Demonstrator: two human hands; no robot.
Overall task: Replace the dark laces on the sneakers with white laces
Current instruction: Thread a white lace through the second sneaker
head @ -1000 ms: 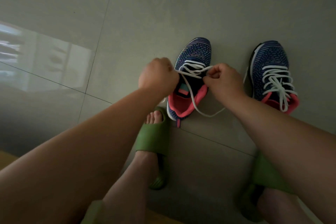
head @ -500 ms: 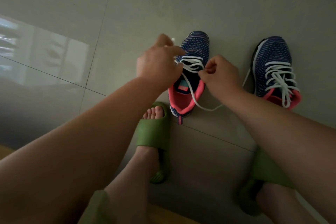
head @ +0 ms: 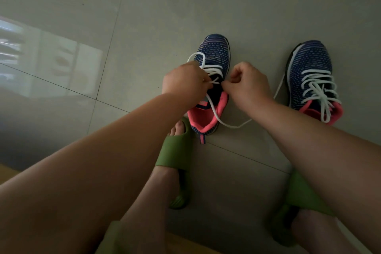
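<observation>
Two navy-pink sneakers [head: 214, 80], white laces [head: 318, 90]

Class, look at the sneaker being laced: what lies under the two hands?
Under the left hand and right hand, the sneaker shows white lace rows and pink lining; the eyelets beneath them are covered.

the floor tiles [head: 185, 6] are smooth and glossy, both sneakers [head: 216, 53] knitted cloth with woven white laces [head: 315, 88], and the green slides [head: 175, 152] matt, foam-like.
</observation>
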